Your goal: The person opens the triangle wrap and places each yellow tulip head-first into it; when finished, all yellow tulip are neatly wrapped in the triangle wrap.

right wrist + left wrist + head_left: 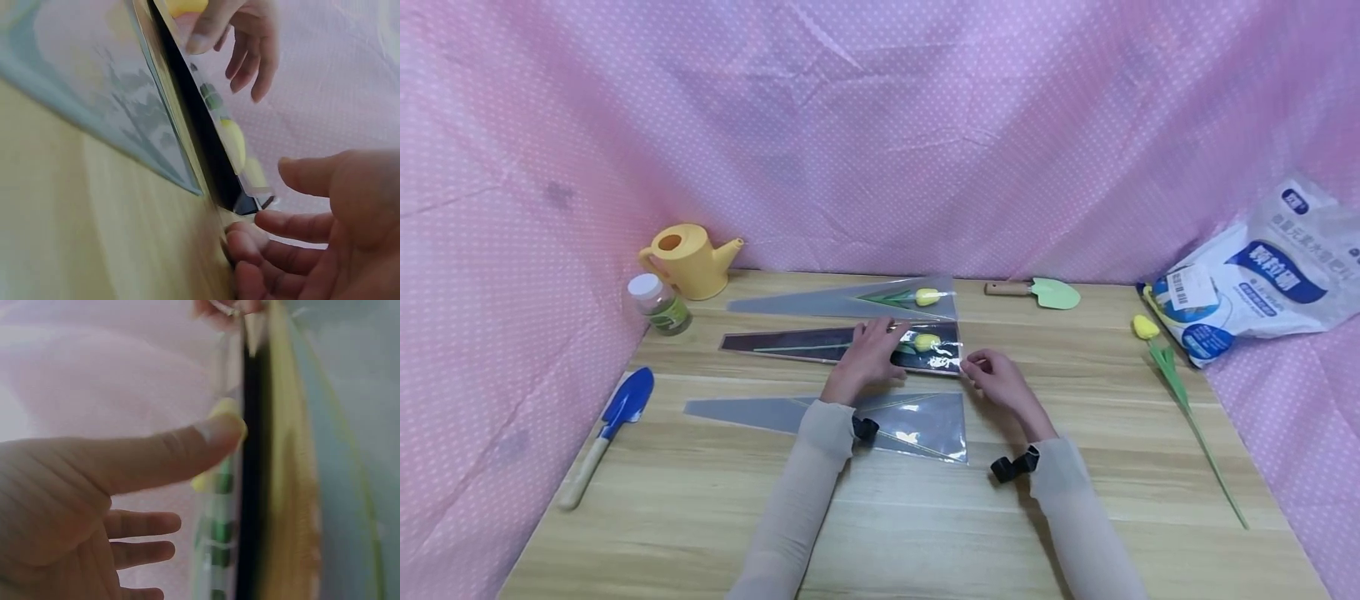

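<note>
A tapered flower sleeve with a dark back (805,343) lies mid-table, a yellow tulip (927,342) inside it. My left hand (868,354) reaches across this sleeve, thumb over the tulip's lower part and fingers spread apart. At the sleeve's wide right end, my right hand (996,379) has its fingertips by the edge. The right wrist view shows the index finger (294,225) at the sleeve's end, with the thumb (312,175) held apart. Behind lies another sleeve (797,305) with a yellow tulip in it. A clear sleeve (925,417) lies in front, partly under the left forearm.
A loose yellow tulip (1180,392) lies at the right, near a white-and-blue bag (1262,275). A green-bladed trowel (1052,293) lies along the back edge. At the left are a yellow watering can (694,265), a jar (658,304) and a blue trowel (625,400).
</note>
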Tool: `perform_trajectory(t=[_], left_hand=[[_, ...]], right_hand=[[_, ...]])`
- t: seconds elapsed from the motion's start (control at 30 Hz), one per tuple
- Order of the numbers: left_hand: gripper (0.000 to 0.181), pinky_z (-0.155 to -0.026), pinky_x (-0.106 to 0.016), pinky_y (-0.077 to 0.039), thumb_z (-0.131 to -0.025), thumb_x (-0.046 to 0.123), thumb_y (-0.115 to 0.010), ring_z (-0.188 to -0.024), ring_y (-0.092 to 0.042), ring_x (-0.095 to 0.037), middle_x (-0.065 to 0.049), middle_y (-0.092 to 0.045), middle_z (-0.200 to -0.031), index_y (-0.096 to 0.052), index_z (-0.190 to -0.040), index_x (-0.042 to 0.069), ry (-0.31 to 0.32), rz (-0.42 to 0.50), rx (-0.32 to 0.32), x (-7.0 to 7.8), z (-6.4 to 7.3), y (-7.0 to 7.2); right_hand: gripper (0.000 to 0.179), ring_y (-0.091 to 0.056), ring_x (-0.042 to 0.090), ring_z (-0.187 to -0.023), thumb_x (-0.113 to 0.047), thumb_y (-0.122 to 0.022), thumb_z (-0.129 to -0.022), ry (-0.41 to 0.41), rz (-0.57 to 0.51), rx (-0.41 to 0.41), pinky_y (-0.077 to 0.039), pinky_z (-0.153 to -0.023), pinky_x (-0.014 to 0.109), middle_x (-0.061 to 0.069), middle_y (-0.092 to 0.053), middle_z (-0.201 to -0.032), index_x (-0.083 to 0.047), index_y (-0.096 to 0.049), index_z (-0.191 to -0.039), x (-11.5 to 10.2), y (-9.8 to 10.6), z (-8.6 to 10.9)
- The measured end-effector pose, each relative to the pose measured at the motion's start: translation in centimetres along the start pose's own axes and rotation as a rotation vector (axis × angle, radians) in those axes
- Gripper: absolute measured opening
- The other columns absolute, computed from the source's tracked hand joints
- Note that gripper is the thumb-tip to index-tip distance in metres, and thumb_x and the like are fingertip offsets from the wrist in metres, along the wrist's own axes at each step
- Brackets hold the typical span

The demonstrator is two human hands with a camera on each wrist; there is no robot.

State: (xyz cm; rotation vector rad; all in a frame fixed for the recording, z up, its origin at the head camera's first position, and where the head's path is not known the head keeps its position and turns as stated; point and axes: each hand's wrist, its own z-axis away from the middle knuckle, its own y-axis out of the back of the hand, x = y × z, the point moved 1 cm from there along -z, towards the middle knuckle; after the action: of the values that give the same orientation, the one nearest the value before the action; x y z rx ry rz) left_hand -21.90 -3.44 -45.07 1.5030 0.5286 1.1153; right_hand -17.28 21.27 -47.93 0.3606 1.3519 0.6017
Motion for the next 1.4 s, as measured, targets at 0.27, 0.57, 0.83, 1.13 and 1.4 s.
perform_trajectory(t=[0.27,0.57,0.83,1.13,1.4], left_hand=[[0.081,-0.125,-0.058,-0.018,-0.086,0.038,-0.077,-0.151,-0.028,-0.038,-0.018,-0.033,-0.16,-0.037,-0.155,0.02,-0.041,0.101,0.051,0.3,2.2,1.9],[0.083,-0.122,-0.058,-0.025,-0.086,0.036,-0.078,-0.151,-0.028,-0.038,-0.018,-0.03,-0.162,-0.036,-0.155,0.016,-0.1,0.159,0.038,0.2,5.3,1.7],[0.085,-0.12,-0.056,-0.031,-0.084,0.036,-0.079,-0.148,-0.034,-0.038,-0.021,-0.034,-0.159,-0.037,-0.154,0.009,-0.208,0.173,-0.008,0.3,7.7,-0.4],[0.087,-0.124,-0.049,-0.027,-0.087,0.043,-0.075,-0.156,-0.021,-0.031,-0.01,-0.02,-0.168,-0.03,-0.158,0.018,-0.225,0.167,-0.188,1.7,9.6,-2.7],[0.092,-0.127,-0.052,-0.013,-0.086,0.047,-0.074,-0.159,-0.006,-0.028,-0.006,-0.008,-0.171,-0.025,-0.16,0.022,-0.216,0.147,-0.324,2.2,10.2,-3.1]], right_hand=[[0.042,-0.062,0.026,-0.1,-0.025,-0.06,-0.1,0.069,0.06,-0.048,-0.053,-0.082,0.034,0.02,-0.066,-0.112,0.003,-0.057,-0.13,0.4,-0.2,2.7],[0.067,-0.047,0.046,-0.134,-0.033,-0.068,-0.094,0.128,0.173,-0.134,-0.041,-0.109,0.061,0.028,-0.049,-0.145,0.003,-0.044,-0.144,0.3,-0.1,5.4],[0.095,-0.028,0.055,-0.143,-0.05,-0.078,-0.081,0.177,0.334,-0.178,-0.03,-0.111,0.071,0.033,-0.029,-0.157,0.0,-0.037,-0.151,0.6,0.0,7.8],[0.098,-0.01,0.058,-0.148,-0.055,-0.078,-0.078,0.188,0.401,-0.189,-0.015,-0.111,0.078,0.032,-0.017,-0.162,-0.004,-0.038,-0.152,1.0,-0.8,8.6],[0.095,-0.013,0.057,-0.148,-0.052,-0.079,-0.078,0.168,0.467,-0.162,-0.018,-0.108,0.079,0.031,-0.018,-0.162,-0.006,-0.039,-0.151,0.7,-1.5,8.6]])
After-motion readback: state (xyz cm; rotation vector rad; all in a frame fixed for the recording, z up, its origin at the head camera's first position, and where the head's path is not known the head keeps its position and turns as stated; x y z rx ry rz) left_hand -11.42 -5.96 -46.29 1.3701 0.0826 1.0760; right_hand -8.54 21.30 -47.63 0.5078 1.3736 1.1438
